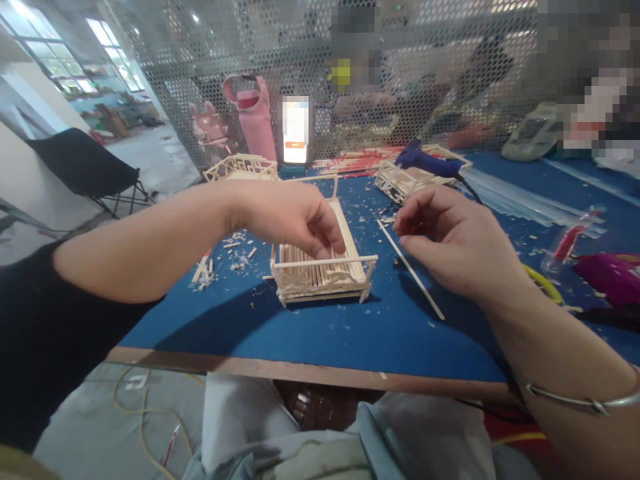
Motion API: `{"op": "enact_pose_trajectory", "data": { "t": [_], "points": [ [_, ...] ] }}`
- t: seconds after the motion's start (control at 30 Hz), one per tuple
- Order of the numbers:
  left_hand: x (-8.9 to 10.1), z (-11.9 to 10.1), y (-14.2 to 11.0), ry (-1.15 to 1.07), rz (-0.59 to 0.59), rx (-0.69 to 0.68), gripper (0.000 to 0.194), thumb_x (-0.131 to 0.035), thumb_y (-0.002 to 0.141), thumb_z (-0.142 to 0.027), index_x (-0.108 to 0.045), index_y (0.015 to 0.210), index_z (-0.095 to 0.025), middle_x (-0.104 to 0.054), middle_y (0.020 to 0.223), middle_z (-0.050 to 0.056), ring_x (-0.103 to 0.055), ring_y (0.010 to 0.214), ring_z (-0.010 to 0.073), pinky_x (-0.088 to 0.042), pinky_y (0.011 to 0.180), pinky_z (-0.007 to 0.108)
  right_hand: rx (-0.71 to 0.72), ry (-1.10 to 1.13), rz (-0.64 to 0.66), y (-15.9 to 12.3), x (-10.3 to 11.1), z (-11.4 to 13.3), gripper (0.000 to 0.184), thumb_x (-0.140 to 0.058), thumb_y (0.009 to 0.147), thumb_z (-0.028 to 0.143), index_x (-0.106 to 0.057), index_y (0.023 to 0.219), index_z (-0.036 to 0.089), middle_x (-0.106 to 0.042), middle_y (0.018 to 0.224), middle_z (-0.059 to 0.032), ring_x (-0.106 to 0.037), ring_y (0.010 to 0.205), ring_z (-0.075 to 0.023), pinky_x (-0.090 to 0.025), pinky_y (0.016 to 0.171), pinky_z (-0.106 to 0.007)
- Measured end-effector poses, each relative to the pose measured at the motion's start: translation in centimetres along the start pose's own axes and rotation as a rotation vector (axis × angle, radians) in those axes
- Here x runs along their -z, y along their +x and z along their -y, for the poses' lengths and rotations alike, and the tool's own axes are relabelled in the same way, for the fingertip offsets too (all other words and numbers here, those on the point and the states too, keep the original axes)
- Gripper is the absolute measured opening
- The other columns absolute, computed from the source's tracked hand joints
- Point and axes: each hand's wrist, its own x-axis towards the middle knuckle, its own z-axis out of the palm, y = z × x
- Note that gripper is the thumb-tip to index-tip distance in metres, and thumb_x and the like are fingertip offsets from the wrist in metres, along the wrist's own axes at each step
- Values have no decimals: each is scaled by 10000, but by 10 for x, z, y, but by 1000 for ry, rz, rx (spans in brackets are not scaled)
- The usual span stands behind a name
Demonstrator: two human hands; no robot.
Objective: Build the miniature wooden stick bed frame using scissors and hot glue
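A small model built of thin wooden sticks [320, 290], with a slatted floor and low railings, stands on the blue tabletop in front of me. My left hand [300, 217] reaches over it from the left, fingers bent down and close together just behind the front railing. Whatever those fingertips hold, if anything, is hidden. To the right, my right hand [445, 240] hovers with curled fingers, a gap between thumb and forefinger and nothing visible in it. One loose thin stick [413, 272] lies on the table beside and below that hand.
Behind are another stick model [243, 167], a blue glue gun [427, 160] resting over a third one, red and pale sticks [355, 160] and a lit phone [296, 130]. Clear glue sticks [515, 197] and a purple packet [610, 277] lie right. Scraps litter the table [310, 340].
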Motion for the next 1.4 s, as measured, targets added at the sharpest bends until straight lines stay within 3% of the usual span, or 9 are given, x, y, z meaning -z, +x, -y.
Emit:
{"op": "enact_pose_trajectory", "data": {
  "t": [0.17, 0.23, 0.33, 0.47, 0.7, 0.93, 1.13, 1.27, 1.4],
  "points": [
    [7, 11, -43, 169, -678, 86, 346, -521, 818, -336, -626, 1114, -188, -676, 975, 28, -585, 834, 115, -421, 785, 240, -121, -24, -234, 2, 5, 5, 108, -591, 620, 92, -587, 636, 199, -590, 603, 29, -536, 567, -104, -428, 547, -251],
    [-5, 26, -63, 212, -800, 264, 367, -487, 835, -312, -599, 1141, -143, -672, 970, 58, -573, 792, 122, -423, 758, 253, -185, -12, -342, 3, 6, 11, 91, -651, 601, 104, -632, 645, 181, -642, 633, 15, -579, 586, -107, -466, 586, -258],
    [-39, 49, -82, 203, -569, 451, 335, -452, 846, -296, -635, 1092, -162, -685, 925, 55, -591, 772, 154, -427, 748, 277, -261, -5, -436, 3, 5, 15, 111, -719, 569, 149, -679, 666, 185, -688, 686, -6, -634, 642, -136, -520, 662, -301],
    [-86, 63, -80, 137, -335, 280, 264, -541, 808, -315, -678, 1004, -203, -665, 933, 39, -599, 847, 175, -434, 747, 255, -348, 42, -359, -1, 0, 9, 135, -698, 632, 247, -698, 760, 200, -687, 672, -10, -648, 607, -146, -539, 631, -314],
    [-102, 59, -61, 145, -533, 277, 252, -418, 862, -245, -647, 786, -171, -610, 794, 53, -561, 743, 176, -407, 663, 274, -322, -56, -252, -1, -3, 5, 76, -588, 763, 226, -651, 779, 188, -592, 536, 10, -548, 473, -96, -466, 514, -234],
    [-121, 17, -97, 52, -993, 475, 363, -317, 906, -257, -357, 549, -199, -370, 482, -39, -392, 467, 108, -309, 482, 235, -310, -324, -547, -17, 14, 38, 68, -687, 674, 261, -672, 684, 196, -627, 561, -17, -569, 489, -137, -429, 449, -251],
    [-154, -31, -86, -222, -763, 70, 141, -462, 873, -201, -598, 843, -218, -648, 759, -22, -592, 681, 100, -446, 612, 182, -78, -497, -12, -69, 21, 29, 144, -629, 755, 348, -649, 670, 233, -659, 566, 7, -592, 454, -151, -451, 422, -250],
    [-162, -47, -58, -235, -618, -27, 207, -413, 893, -175, -620, 887, -187, -661, 784, 16, -606, 714, 121, -474, 643, 207, 143, -420, 87, -92, 8, 32, 236, -456, 830, 180, -670, 929, 184, -718, 905, -73, -682, 825, -198, -548, 702, -284],
    [-165, -54, -47, -233, -634, -52, 219, -437, 892, -208, -644, 832, -170, -659, 729, 31, -600, 666, 138, -468, 603, 229, 131, -157, 263, -99, -4, 47, 237, -489, 820, 148, -674, 950, 216, -718, 826, -20, -676, 737, -129, -535, 623, -192]
  ]
}}
